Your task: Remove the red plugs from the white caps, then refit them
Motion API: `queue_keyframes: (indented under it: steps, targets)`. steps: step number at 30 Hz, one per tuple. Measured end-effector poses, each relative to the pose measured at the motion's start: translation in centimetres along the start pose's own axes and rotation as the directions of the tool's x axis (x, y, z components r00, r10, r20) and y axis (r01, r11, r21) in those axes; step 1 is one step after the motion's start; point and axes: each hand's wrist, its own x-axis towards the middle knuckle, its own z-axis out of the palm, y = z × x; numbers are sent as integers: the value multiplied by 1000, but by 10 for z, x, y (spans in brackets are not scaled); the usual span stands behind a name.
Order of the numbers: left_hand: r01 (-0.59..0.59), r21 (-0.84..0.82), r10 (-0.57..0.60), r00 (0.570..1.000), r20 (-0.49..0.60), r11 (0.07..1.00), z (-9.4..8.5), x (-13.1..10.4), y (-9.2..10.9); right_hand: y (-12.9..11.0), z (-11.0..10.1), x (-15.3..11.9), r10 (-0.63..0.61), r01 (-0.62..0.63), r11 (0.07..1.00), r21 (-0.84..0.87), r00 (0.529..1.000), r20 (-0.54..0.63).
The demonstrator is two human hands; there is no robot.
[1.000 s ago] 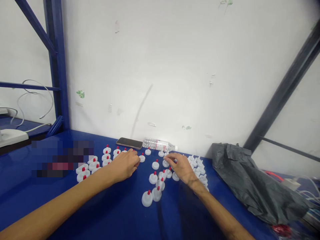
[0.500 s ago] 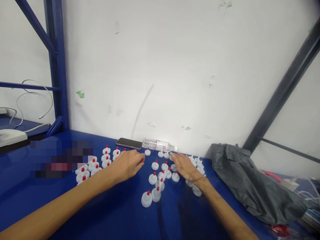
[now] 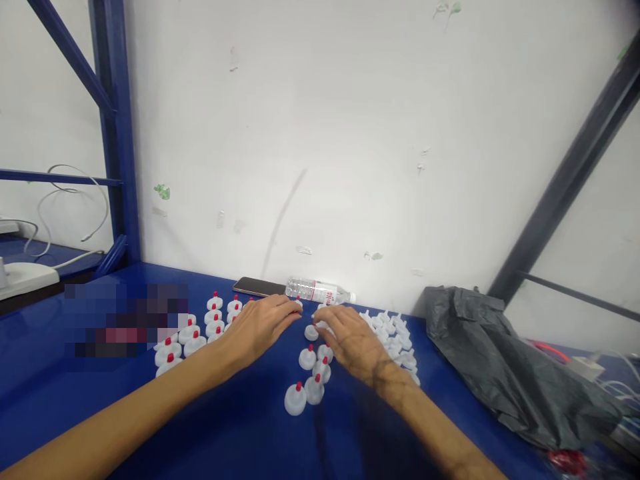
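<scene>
White round bottle caps with small red tips stand on the blue tabletop, one of them a front cap. My left hand reaches over the table with its fingers stretched to the right, beside a far cap that its fingertips partly cover. My right hand is curved above the middle group, thumb and fingers apart, close to another cap. Several caps lie hidden under it. On the left, more red-tipped caps stand in rows, partly behind my left forearm. Right of my right hand is a heap of white nozzle caps without red tips.
A phone and a clear plastic bottle lie along the wall. A dark grey plastic bag covers the right side. A white power strip is at far left. Part of the left tabletop is blurred out.
My right hand has moved left over the middle caps, uncovering the white heap. My left hand has shifted slightly right, its curled fingers now straighter.
</scene>
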Motion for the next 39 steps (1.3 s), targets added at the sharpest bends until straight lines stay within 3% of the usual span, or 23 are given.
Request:
queue_keyframes:
  steps: [3,6,11,20,24,26,28,33,39]
  targets:
    - [-66,-61,63,997,-40,996,3,-2,0,-11,2,0,-18,18,1000,3,1000,4]
    - [-118,-90,118,993,-13,989,5,-3,3,-12,2,-2,-7,8,1000,13,1000,-7]
    - [-169,-78,168,986,-21,982,6,-3,8,-10,1,-2,-69,69,996,49,998,0]
    - [-220,32,221,975,-32,975,3,-6,20,-11,4,-4,-46,48,992,116,999,-22]
    - [-166,-18,161,973,-164,986,3,-5,22,-14,5,-4,137,-102,952,290,985,-105]
    - [-149,-6,144,968,-204,989,2,-5,22,-18,1,-2,268,-219,869,443,962,-50]
    - [-156,21,157,963,-220,987,1,-5,23,-25,-3,0,340,-305,722,622,938,64]
    - [-241,24,240,943,-229,970,-1,-5,28,-36,-5,3,369,-369,333,868,898,240]
    - [-288,6,282,932,-226,958,2,-6,28,-30,7,8,412,-362,144,921,868,276]
